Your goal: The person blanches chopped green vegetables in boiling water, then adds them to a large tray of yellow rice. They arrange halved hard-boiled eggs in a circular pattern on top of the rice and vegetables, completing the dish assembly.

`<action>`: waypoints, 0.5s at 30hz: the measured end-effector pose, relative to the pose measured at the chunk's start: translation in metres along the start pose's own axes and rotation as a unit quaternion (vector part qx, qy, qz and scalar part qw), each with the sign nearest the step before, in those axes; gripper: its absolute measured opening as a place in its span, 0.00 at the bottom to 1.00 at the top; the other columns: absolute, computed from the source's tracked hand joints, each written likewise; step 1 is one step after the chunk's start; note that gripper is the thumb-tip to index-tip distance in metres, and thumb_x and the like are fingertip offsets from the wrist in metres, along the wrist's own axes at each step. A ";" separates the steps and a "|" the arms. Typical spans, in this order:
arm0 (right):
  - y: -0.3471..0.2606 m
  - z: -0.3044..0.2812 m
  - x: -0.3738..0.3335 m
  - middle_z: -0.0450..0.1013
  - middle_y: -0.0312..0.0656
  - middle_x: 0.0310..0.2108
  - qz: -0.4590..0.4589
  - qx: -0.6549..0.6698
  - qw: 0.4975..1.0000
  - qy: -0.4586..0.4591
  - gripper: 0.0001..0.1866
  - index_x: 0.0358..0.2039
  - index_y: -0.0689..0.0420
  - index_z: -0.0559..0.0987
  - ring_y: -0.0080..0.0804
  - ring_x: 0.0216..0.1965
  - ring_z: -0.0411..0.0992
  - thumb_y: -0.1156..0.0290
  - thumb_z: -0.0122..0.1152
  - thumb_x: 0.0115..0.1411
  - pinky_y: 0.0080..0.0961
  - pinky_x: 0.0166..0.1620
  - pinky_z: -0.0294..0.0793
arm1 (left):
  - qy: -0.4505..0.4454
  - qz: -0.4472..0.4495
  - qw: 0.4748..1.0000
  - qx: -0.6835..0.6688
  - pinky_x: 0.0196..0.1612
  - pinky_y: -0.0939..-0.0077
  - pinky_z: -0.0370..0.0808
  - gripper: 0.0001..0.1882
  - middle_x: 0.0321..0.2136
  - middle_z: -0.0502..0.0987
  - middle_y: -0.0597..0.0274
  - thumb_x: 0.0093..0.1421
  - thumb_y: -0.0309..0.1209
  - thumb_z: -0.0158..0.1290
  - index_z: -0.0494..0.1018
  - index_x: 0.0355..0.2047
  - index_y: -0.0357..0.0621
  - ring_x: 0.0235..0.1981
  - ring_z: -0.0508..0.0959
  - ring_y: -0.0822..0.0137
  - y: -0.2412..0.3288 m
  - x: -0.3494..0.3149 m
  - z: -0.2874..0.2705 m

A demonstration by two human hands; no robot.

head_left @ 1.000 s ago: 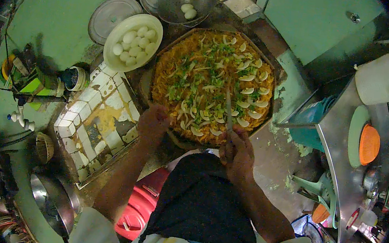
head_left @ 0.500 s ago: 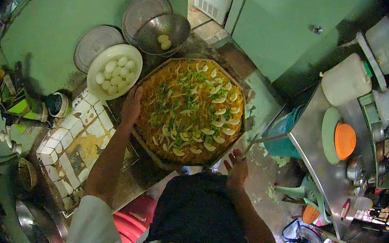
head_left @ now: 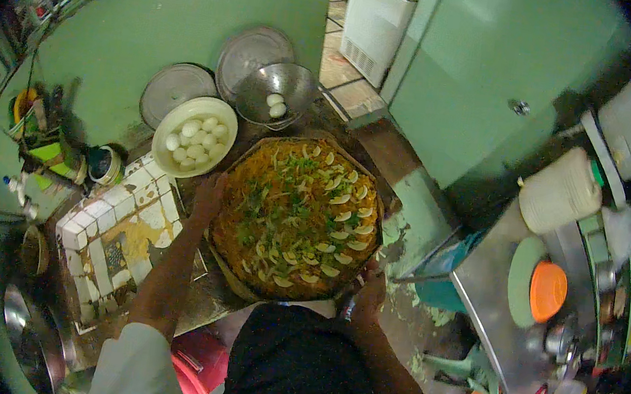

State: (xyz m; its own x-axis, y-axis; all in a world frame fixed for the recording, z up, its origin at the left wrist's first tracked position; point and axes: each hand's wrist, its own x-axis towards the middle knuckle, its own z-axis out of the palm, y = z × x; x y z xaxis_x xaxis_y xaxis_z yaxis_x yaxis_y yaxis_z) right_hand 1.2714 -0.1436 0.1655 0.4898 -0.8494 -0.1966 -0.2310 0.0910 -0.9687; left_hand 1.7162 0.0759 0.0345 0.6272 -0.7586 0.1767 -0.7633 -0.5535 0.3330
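Observation:
A large octagonal tray [head_left: 234, 284] of orange-yellow noodles [head_left: 282, 216] sits in front of me at the edge of the dark counter. Chopped greens and white egg wedges [head_left: 343, 216] top the noodles, with the wedges mostly along the right and near sides. My left hand [head_left: 208, 194] grips the tray's left rim, its fingers partly hidden. At the near right rim, my right hand [head_left: 371, 293] is closed against the tray, and its fingertips are hard to see. Beside my left hand, a pale oval bowl [head_left: 162, 155] holds several peeled boiled eggs [head_left: 196, 139].
Behind the tray is a metal colander [head_left: 300, 90] with a few eggs. Two round metal lids [head_left: 176, 91] lean at the wall. White tiling [head_left: 108, 208] covers the counter at left. A steel table [head_left: 487, 294] with an orange plate [head_left: 548, 292] stands right; a red stool [head_left: 199, 363] is below.
My right hand has moved from beside the tray, fingers spread, onto its near right rim. The tray has shifted slightly left against the egg bowl. The whole view has tilted up a little.

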 end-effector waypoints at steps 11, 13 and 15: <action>-0.024 0.032 0.251 0.69 0.46 0.49 -0.129 -0.167 0.963 -0.170 0.28 0.53 0.62 0.69 0.38 0.47 0.68 0.50 0.49 0.64 0.33 0.53 0.64 | 0.223 -0.415 0.751 -0.463 0.55 0.65 0.64 0.35 0.60 0.59 0.51 0.63 0.48 0.44 0.51 0.64 0.38 0.55 0.65 0.58 0.208 -0.199 -0.032; -0.028 0.078 0.289 0.69 0.47 0.50 -0.268 -0.192 0.919 -0.215 0.28 0.51 0.60 0.71 0.41 0.50 0.68 0.48 0.48 0.63 0.35 0.55 0.62 | 0.211 -0.495 0.702 -0.466 0.53 0.65 0.66 0.37 0.59 0.61 0.51 0.62 0.49 0.46 0.52 0.63 0.37 0.54 0.68 0.57 0.268 -0.220 -0.041; -0.041 0.113 0.315 0.68 0.47 0.53 -0.212 -0.126 0.914 -0.321 0.28 0.51 0.60 0.71 0.41 0.53 0.67 0.48 0.49 0.63 0.36 0.56 0.61 | 0.232 -0.523 0.648 -0.502 0.51 0.65 0.67 0.37 0.58 0.63 0.51 0.61 0.50 0.47 0.55 0.62 0.37 0.51 0.70 0.56 0.320 -0.224 -0.047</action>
State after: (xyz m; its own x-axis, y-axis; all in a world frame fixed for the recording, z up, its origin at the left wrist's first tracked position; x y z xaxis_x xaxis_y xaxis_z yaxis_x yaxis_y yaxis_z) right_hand 1.5302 -0.3560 0.1257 0.9544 -0.2919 0.0623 -0.0518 -0.3675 -0.9286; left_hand 1.3392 0.0847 0.1446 0.8769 0.1654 -0.4513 0.4579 -0.0022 0.8890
